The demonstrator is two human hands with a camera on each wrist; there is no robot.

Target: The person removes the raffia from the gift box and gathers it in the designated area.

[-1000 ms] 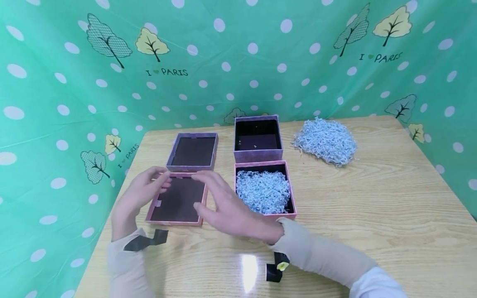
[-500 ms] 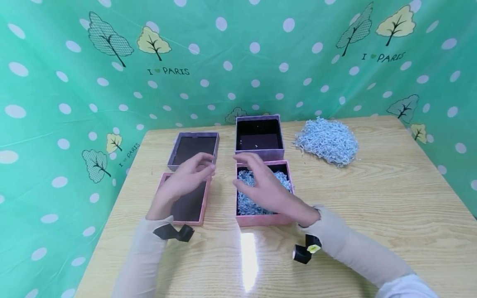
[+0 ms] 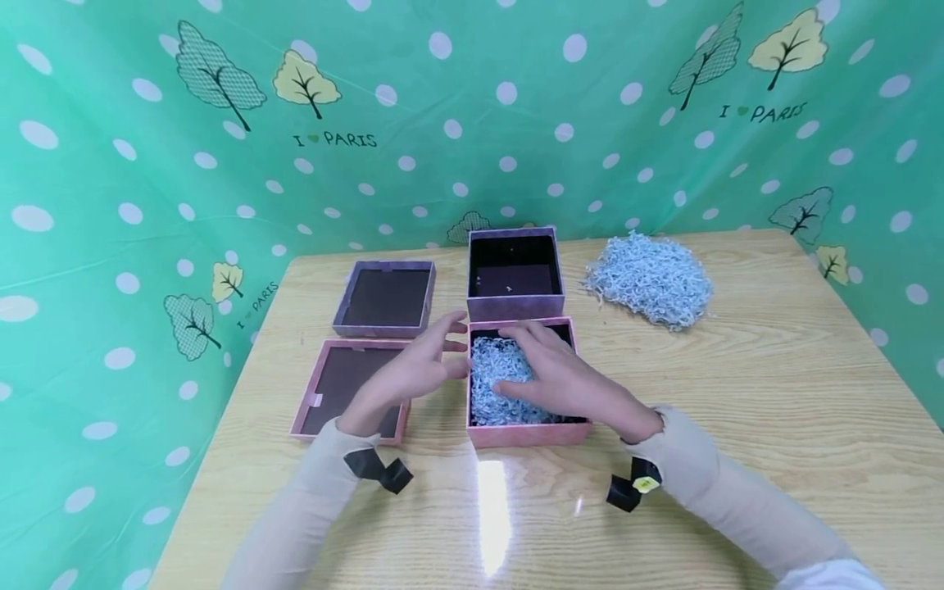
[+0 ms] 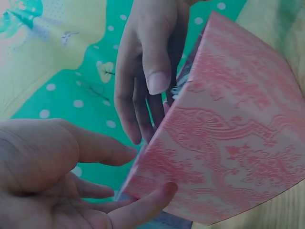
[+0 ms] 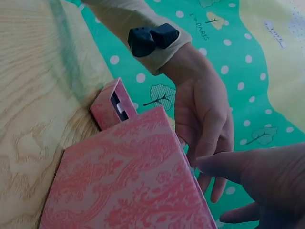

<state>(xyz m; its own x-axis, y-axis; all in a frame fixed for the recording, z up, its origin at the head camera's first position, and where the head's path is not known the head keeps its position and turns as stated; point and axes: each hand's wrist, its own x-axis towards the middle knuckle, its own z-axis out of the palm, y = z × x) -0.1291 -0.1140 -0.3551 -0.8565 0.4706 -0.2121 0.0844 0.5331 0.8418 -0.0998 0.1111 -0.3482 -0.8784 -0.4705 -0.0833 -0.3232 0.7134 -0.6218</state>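
A pink patterned box point(image 3: 527, 435) holds a bed of light blue shredded paper point(image 3: 490, 400). Beside its left wall is my left hand point(image 3: 419, 366), fingers spread and thumb at the wall in the head view. The left wrist view has those fingers reaching along the box's pink outer side point(image 4: 238, 129). My right hand point(image 3: 559, 378) hovers over the right part of the box, covering some of the paper, with fingers extended and thumb apart. Neither hand holds anything. In the right wrist view the right thumb point(image 5: 228, 164) points across the box's upper edge.
A pink lid point(image 3: 342, 373) lies inside-up on the left, partly behind my left hand. Behind it is a purple lid point(image 3: 387, 297). A purple box point(image 3: 516, 308) stands directly behind the pink box. More blue shredded paper point(image 3: 649, 279) is heaped at the back right.
Both hands have moved right, from over the pink lid to the pink box. The left hand now stands at its left wall, the right over its paper. Boxes and lids keep their places.
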